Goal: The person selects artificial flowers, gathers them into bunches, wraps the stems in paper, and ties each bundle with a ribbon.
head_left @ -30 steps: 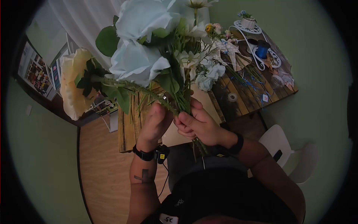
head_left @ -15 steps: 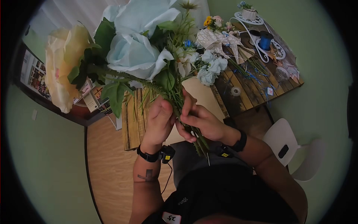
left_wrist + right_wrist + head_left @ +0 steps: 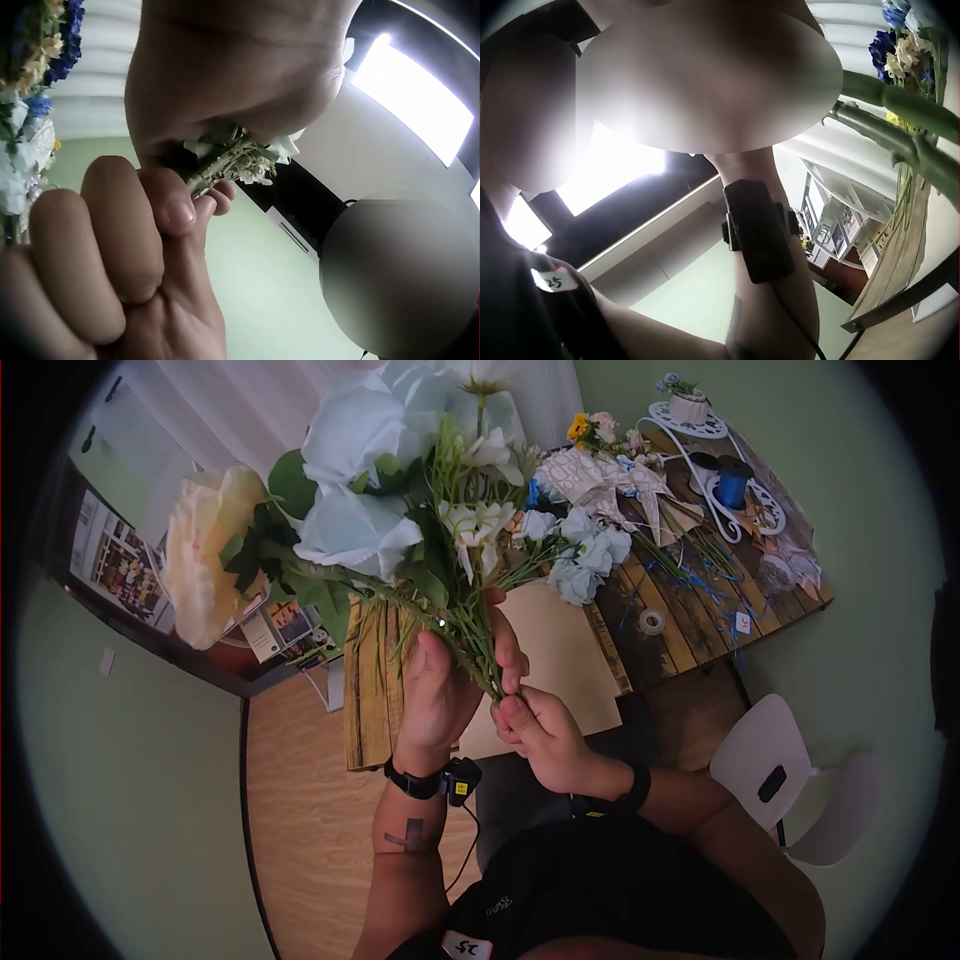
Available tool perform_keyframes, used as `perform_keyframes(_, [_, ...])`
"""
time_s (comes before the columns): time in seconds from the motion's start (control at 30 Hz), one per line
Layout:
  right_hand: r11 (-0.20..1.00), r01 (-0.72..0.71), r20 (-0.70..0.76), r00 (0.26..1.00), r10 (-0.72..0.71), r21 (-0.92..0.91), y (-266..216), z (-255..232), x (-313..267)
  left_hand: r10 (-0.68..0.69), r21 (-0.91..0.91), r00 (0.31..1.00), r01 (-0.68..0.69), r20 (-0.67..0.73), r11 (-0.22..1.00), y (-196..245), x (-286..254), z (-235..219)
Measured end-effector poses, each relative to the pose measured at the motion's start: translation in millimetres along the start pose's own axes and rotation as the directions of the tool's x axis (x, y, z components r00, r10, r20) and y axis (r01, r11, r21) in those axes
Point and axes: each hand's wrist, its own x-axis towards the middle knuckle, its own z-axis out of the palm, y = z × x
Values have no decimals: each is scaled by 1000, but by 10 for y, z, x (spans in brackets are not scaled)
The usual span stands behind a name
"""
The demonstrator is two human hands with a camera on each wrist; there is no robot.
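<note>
A bouquet of artificial flowers, with pale blue roses, a cream bloom and small white and blue blossoms, is held up over the table. My left hand grips the bunched green stems just below the leaves. Right below it, my right hand pinches the lower ends of the stems. In the left wrist view both hands close on the stem bundle. Thick green stems cross the right wrist view.
A wooden slat table carries a sheet of tan paper, a wrapped bunch of flowers, a blue ribbon spool, a tape roll and a white wire stand. A white chair stands at the right.
The bouquet has turned more upright and shifted right. My right hand slid lower down the stems, under my left hand.
</note>
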Motion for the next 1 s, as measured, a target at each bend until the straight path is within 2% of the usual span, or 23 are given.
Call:
perform_keyframes(0.07, [991,51,-63,996,-59,-121,64,-11,-23,-19,26,1000,19,-23,999,29,-31,73])
perform_keyframes(0.1, [990,59,-55,996,-67,-126,83,-10,-48,-38,-25,999,37,-14,999,34,-59,74])
perform_keyframes(0.13, [976,61,-64,995,-76,-211,101,-4,-80,-59,-76,998,58,-7,995,23,-107,71])
perform_keyframes(0.17, [954,61,-74,994,-86,-293,115,1,-110,-48,-31,998,46,-45,998,-15,-178,69])
perform_keyframes(0.3, [945,100,-17,994,-110,-313,229,-45,-166,-71,-154,992,55,-103,987,-142,-349,82])
perform_keyframes(0.37, [948,91,-37,994,-107,-305,251,-66,-183,-18,-183,993,-3,-115,983,-219,-344,87])
perform_keyframes(0.4, [948,90,-41,993,-107,-305,267,-79,-189,-21,-184,993,0,-114,983,-238,-336,120])
perform_keyframes(0.47, [962,50,-78,994,-74,-269,309,-107,-203,-15,-62,972,0,-236,998,-256,-325,208])
perform_keyframes(0.57, [978,39,-94,994,-59,-205,387,-142,-203,-33,9,972,36,-231,999,-292,-359,232])
perform_keyframes(0.63, [978,44,-94,994,-64,-204,411,-145,-209,-41,-40,969,32,-242,999,-283,-377,234])
perform_keyframes(0.7, [979,47,-92,994,-67,-199,418,-108,-208,-68,-119,979,46,-193,992,-333,-404,153])
perform_keyframes(0.8, [972,114,-98,986,-136,-207,384,-48,-180,-53,-74,979,39,-198,996,-373,-479,81])
perform_keyframes(0.87, [946,62,-8,998,-68,-318,338,-95,-170,-27,-100,980,7,-195,995,-370,-519,35])
perform_keyframes(0.9, [946,64,-7,998,-70,-319,298,-115,-161,-3,-125,980,-22,-198,992,-357,-538,20])
perform_keyframes(0.97, [909,248,184,963,-195,-334,177,-149,-109,-4,-160,979,-29,-206,987,-314,-581,-2])
perform_keyframes(1.0, [910,254,197,960,-198,-327,101,-184,-103,-8,-157,980,-24,-198,987,-290,-610,-21])
